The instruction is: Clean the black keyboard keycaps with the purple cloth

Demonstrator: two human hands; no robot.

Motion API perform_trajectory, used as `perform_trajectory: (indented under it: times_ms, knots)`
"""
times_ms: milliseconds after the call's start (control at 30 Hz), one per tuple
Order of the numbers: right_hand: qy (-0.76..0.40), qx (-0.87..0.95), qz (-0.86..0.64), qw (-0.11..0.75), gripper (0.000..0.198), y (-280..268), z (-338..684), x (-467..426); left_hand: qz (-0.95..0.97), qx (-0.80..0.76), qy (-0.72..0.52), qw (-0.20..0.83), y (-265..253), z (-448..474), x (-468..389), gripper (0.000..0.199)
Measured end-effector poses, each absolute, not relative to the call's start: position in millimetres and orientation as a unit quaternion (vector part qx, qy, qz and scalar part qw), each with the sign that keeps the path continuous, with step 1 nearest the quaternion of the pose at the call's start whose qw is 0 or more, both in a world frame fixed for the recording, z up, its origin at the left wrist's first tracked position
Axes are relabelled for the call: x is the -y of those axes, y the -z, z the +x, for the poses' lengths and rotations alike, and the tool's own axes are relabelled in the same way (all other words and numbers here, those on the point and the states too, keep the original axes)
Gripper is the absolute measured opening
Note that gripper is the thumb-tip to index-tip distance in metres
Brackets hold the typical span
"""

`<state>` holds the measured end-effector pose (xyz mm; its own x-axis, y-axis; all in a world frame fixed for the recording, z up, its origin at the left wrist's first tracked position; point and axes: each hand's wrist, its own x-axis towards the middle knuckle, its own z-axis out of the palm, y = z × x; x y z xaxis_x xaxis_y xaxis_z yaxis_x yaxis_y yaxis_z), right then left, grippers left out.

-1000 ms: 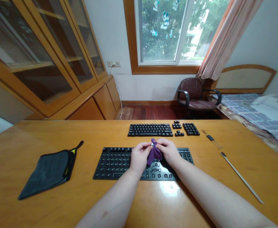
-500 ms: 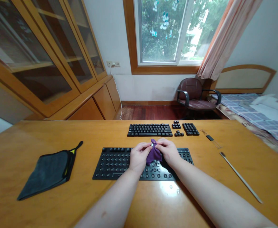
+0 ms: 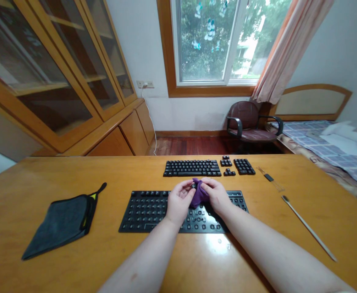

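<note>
Between thumb and fingers, my left hand [image 3: 179, 200] pinches a small black keycap [image 3: 193, 186]. Bunched against it is a purple cloth [image 3: 200, 196], which my right hand [image 3: 216, 194] grips with closed fingers. Both hands meet above a black keyboard base [image 3: 147, 211] whose switches show bare, apart from a few keycaps along its top row. Part of the base lies hidden under my hands. Behind it, loose keycaps [image 3: 192, 167] stand in keyboard order, with a number-pad block [image 3: 244, 166] and smaller groups [image 3: 226, 162] to the right.
A folded dark grey cloth [image 3: 58, 221] lies at the left of the wooden table [image 3: 105, 268]. To the right are a wire keycap puller [image 3: 269, 177] and a long thin brush [image 3: 309, 228]. Beyond the table stand a chair [image 3: 247, 118] and a bed [image 3: 325, 138].
The keycap has turned in my left fingers, from a pale face showing to its dark side. The purple cloth has shifted slightly right and is more bunched in my right hand.
</note>
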<state>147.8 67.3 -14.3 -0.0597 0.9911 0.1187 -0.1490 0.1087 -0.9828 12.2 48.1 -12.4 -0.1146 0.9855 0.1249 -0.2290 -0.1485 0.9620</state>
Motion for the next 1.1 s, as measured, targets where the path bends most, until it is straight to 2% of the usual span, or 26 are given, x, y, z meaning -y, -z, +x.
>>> perform_trajectory:
  times_ms: [333,667,900,1100]
  knots:
    - [-0.557,0.5,-0.401,0.529,0.022,14.6,145.9,-66.4,0.533,-0.431,-0.609,0.398,3.3,7.4,-47.7,0.016]
    - [-0.569,0.454,-0.417,0.544,0.017,15.7,145.5,-66.9,0.447,-0.427,-0.613,0.491,11.0,12.1,-47.2,0.024]
    - [-0.563,0.5,-0.403,0.52,0.022,17.4,148.0,-67.3,0.531,-0.437,-0.608,0.396,10.4,8.2,-48.0,0.018]
    - [-0.572,0.495,-0.39,0.525,0.027,20.9,146.3,-65.8,0.506,-0.443,-0.603,0.428,13.1,9.4,-48.7,0.021]
